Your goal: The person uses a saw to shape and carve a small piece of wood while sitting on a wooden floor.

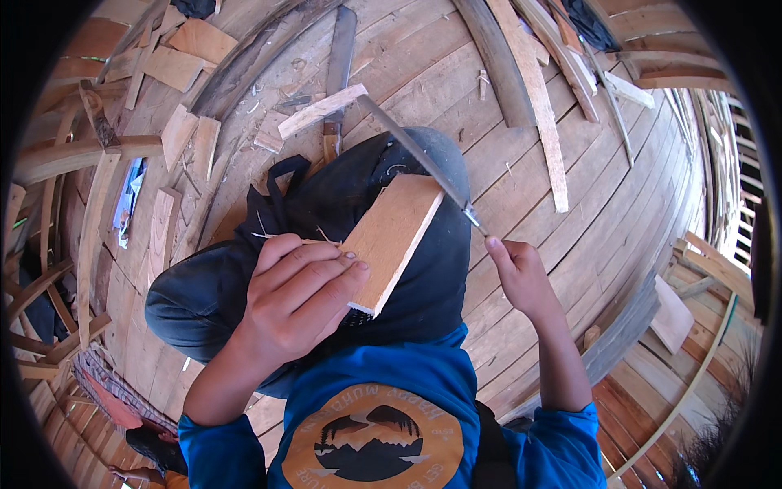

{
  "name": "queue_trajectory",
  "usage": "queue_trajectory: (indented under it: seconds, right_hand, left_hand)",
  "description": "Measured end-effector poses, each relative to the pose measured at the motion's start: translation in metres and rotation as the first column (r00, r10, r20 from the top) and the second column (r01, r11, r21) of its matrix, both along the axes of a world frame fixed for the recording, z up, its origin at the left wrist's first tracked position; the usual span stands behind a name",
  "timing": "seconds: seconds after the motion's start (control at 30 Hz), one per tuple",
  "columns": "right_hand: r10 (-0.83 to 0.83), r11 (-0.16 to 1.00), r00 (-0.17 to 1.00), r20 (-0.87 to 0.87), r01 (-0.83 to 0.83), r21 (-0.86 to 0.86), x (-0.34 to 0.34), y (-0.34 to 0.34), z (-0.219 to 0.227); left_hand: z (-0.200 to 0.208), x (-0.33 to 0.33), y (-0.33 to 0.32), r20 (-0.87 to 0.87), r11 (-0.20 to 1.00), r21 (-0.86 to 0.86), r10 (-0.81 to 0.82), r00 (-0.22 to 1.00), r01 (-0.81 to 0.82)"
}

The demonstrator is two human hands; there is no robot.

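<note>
My left hand point(300, 295) grips the near end of a short light wooden board point(393, 236) that rests on my knee in dark trousers. My right hand point(521, 273) holds the handle end of a long thin metal blade point(415, 153). The blade slants up and to the left, crossing over the board's far end. Thin wood slivers lie on my lap beside the left hand's fingers.
I sit on a curved plank floor point(521, 269) strewn with offcuts. A large knife point(336, 81) and a pale wood strip point(322, 112) lie ahead of my knee. Long slats point(542, 122) lie at the right, boards point(175, 65) at the upper left, striped cloth point(106, 391) at the lower left.
</note>
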State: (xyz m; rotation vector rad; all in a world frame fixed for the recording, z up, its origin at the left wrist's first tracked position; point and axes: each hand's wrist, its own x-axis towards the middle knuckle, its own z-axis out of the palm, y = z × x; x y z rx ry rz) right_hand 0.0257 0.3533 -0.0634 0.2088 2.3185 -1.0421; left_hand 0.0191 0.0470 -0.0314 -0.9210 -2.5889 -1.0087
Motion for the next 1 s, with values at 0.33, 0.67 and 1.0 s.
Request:
queue_trajectory:
  seconds: [0.33, 0.67, 1.0]
  right_hand:
    - [0.015, 0.973, 0.999, -0.029, -0.021, -0.229, 0.006, -0.035, 0.018]
    - [0.004, 0.914, 0.992, -0.124, -0.054, -0.403, 0.016, -0.056, 0.023]
    - [-0.035, 0.904, 0.992, -0.121, -0.02, -0.427, 0.017, -0.057, 0.013]
  left_hand:
    - [-0.003, 0.0, 0.005, 0.021, 0.992, 0.058, 0.109, 0.994, -0.11]
    - [-0.004, 0.006, 0.024, 0.028, 0.949, 0.145, 0.278, 0.96, -0.28]
    - [-0.001, 0.002, 0.023, 0.077, 0.929, 0.152, 0.33, 0.941, -0.338]
